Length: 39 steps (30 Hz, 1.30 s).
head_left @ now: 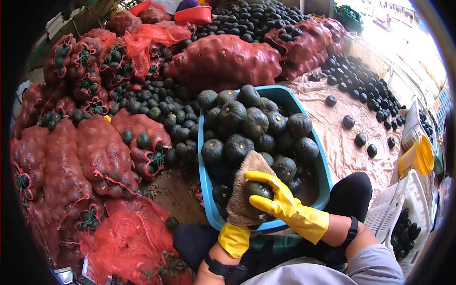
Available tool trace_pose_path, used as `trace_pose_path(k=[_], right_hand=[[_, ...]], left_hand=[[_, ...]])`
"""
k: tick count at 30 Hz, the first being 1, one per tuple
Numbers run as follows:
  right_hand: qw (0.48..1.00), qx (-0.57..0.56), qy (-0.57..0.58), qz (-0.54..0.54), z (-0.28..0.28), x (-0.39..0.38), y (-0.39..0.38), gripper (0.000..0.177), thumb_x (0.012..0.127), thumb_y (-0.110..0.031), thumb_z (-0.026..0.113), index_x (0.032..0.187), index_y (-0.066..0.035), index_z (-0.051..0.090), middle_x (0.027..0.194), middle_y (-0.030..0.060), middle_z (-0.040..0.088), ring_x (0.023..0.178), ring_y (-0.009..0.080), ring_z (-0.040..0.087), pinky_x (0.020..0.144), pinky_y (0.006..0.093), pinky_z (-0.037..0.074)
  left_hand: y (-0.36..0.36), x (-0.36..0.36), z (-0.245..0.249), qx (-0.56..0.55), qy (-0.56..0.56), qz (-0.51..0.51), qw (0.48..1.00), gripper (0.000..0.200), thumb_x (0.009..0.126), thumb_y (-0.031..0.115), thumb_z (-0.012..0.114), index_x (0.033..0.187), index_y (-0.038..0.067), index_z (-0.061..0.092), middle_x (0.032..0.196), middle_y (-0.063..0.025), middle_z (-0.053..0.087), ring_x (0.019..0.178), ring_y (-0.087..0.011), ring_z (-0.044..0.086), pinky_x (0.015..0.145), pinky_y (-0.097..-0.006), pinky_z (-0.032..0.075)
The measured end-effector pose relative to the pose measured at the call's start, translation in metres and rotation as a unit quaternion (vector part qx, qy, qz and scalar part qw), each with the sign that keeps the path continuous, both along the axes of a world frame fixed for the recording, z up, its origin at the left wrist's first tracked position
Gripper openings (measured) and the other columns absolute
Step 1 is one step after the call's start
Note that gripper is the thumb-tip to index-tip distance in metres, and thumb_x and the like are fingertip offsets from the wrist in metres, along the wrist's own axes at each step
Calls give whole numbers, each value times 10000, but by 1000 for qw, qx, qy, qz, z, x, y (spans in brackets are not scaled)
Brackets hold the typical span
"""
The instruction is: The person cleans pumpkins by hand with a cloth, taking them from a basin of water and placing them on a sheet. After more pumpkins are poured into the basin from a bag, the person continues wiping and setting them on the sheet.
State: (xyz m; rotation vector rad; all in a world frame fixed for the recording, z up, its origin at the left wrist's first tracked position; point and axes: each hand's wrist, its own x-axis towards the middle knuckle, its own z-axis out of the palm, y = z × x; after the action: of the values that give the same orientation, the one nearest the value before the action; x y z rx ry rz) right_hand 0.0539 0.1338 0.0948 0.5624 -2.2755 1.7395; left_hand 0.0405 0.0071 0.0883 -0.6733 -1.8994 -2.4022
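Note:
My right hand [283,200], in a yellow rubber glove, is wrapped around a small dark green pumpkin [259,190], thumb and fingers on its near side. A brown cloth [243,195] lies against the pumpkin's left side. My left hand [234,239] is gloved in yellow too; the cloth drapes over its fingers and hides them, with only the cuff showing. Both hands are over the near end of a blue tub [203,183]. Heaped inside it are several dark green pumpkins [256,122], some rising above the rim.
Full red mesh sacks [102,152] crowd the left, with a loose red net [130,237] nearby. Another big sack [225,61] lies behind the tub. Loose pumpkins [360,139] rest on a pale sheet [311,102] at right. A yellow bucket [417,156] and white crate [387,204] stand far right.

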Motion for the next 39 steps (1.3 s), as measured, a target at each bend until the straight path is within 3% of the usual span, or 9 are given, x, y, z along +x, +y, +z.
trace_pose_path(k=[2, 8, 12, 15, 19, 27, 30, 33, 39], right_hand=[[994, -52, -92, 3, 12, -9, 12, 419, 1014, -291, 739, 1345, -39, 695, 1321, 220, 710, 1284, 364, 658, 1109, 438, 498], [986, 97, 44, -131, 6, 24, -19, 554, 866, -144, 858, 1384, -85, 667, 1391, 235, 629, 1304, 436, 592, 1147, 496, 454], [908, -327, -263, -5, -6, 11, -10, 513, 1000, -191, 782, 1481, -115, 622, 1346, 65, 657, 1217, 161, 617, 1077, 323, 514], [882, -402, -205, -133, -37, 1, -16, 682, 1021, -265, 753, 1626, -153, 458, 1429, 113, 630, 1280, 222, 614, 1137, 367, 486], [975, 143, -168, -14, 19, -4, 23, 753, 982, -241, 791, 1638, -145, 435, 1429, 150, 636, 1299, 274, 627, 1145, 392, 482], [914, -313, -258, 30, -36, 5, -10, 715, 923, -267, 859, 1530, -102, 520, 1357, 113, 654, 1263, 207, 625, 1129, 382, 493], [988, 116, -77, -66, -19, -10, 18, 811, 830, -149, 908, 1531, -48, 511, 1399, 223, 628, 1322, 322, 616, 1141, 428, 490], [977, 182, -109, 23, 12, 3, 15, 874, 785, -157, 927, 1550, -87, 510, 1380, 253, 595, 1314, 393, 598, 1171, 455, 461], [855, -359, -372, -42, -15, 9, -15, 632, 980, -309, 804, 1516, -84, 556, 1478, 124, 594, 1314, 255, 601, 1152, 417, 476]], left_hand=[[-3, -1, -9, 207, -164, -70, 962, 536, 1106, 292, 569, 1582, 76, 453, 1582, -143, 526, 1483, -310, 483, 1254, -453, 389], [-43, -26, 19, -429, 342, 77, 832, 595, 803, 353, 803, 1348, 133, 711, 1240, -119, 678, 1125, -390, 615, 1019, -511, 479], [-46, -34, -24, -447, 302, 70, 839, 601, 775, 284, 856, 1300, 61, 665, 1156, -139, 671, 1108, -355, 651, 996, -483, 521], [-16, -5, -14, -280, 78, 128, 948, 741, 824, 169, 869, 1454, 42, 500, 1405, -141, 609, 1311, -298, 610, 1165, -418, 477], [-17, -3, -5, -137, 37, 117, 983, 679, 857, 201, 832, 1434, 24, 521, 1393, -188, 627, 1323, -362, 625, 1157, -430, 495], [-25, -20, -33, 75, -156, 73, 982, 388, 1049, 266, 627, 1376, 58, 614, 1429, -121, 662, 1378, -250, 586, 1185, -403, 461], [-9, -5, 9, 333, -366, 23, 869, 522, 909, 260, 783, 1366, 49, 646, 1404, -128, 688, 1332, -258, 636, 1154, -379, 494], [-39, -17, 6, -260, 128, 46, 956, 532, 800, 138, 842, 1293, 45, 665, 1324, -125, 723, 1249, -256, 689, 1117, -373, 529], [-29, 0, -27, -283, 190, 177, 923, 656, 825, 236, 875, 1407, 89, 610, 1396, -148, 671, 1331, -306, 628, 1159, -425, 496]])
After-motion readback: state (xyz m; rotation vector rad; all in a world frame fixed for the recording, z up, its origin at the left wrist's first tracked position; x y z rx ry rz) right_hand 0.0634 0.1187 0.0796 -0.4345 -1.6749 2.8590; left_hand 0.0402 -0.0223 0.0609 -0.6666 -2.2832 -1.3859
